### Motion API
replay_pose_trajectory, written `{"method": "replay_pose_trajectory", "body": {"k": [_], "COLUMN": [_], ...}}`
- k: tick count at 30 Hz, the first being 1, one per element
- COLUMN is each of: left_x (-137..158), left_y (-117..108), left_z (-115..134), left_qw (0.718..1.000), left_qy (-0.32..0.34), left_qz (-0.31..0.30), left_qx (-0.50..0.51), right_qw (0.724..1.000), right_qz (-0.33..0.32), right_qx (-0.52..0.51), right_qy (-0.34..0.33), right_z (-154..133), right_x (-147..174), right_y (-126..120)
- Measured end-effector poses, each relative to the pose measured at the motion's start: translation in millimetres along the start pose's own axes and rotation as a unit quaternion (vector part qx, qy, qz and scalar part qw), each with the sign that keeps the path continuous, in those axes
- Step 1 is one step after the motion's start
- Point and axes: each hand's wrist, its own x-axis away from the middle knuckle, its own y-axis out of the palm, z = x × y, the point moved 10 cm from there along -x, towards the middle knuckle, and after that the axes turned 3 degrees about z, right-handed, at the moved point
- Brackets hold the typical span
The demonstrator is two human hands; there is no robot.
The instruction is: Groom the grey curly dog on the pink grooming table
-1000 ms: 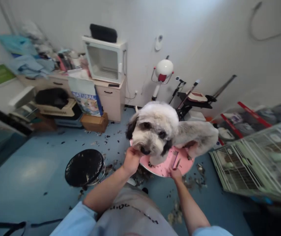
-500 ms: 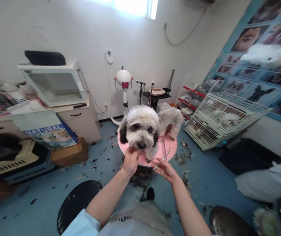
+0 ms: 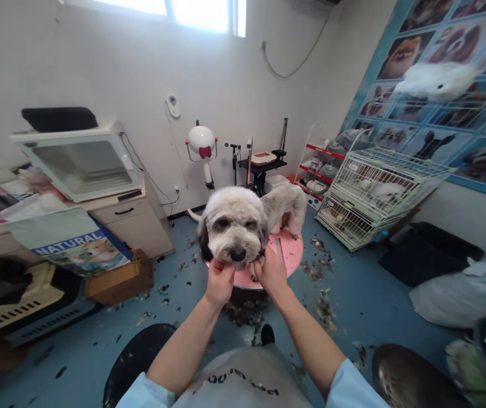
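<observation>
A grey-and-white dog (image 3: pixel 237 221) stands on a round pink grooming table (image 3: pixel 294 258), head low and facing me. My left hand (image 3: pixel 220 281) is closed at its chin, thumb and fingers pinching the fur on the left of the muzzle. On the other side of the muzzle, my right hand (image 3: pixel 272 273) is closed with its fingertips against the cheek below the dark ear. The slim silvery tool that showed in the right hand earlier cannot be made out now. A thin purple strip (image 3: pixel 283 249) lies on the tabletop behind that hand.
Clipped hair (image 3: pixel 247 311) litters the blue floor around the table. A black round stool (image 3: pixel 136 362) stands near on the left, a brown one (image 3: pixel 410 377) on the right. Wire cages (image 3: pixel 366 192) with a white animal stand at right, a cabinet (image 3: pixel 141 226) at left.
My right hand has moved up and in from the table's front edge to the dog's cheek, its fingers closing. The dog's head faces me more squarely. My view has shifted slightly right.
</observation>
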Motion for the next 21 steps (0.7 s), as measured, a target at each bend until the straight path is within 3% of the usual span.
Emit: {"method": "replay_pose_trajectory", "body": {"k": [6,12,21], "left_x": [4,6,10], "left_y": [1,-3,1], "left_z": [0,-2,2], "left_qw": [1.000,1.000,0.999], "left_qy": [0.013,0.014,0.027], "left_qz": [0.001,0.008,-0.011], "left_qx": [0.001,-0.001,-0.027], "right_qw": [1.000,0.999,1.000], "right_qz": [-0.016,-0.014,-0.011], "right_qx": [-0.003,-0.037,0.013], "right_qy": [-0.026,0.002,-0.003], "right_z": [-2,5,3], "right_x": [0,3,3], "right_y": [10,20,20]}}
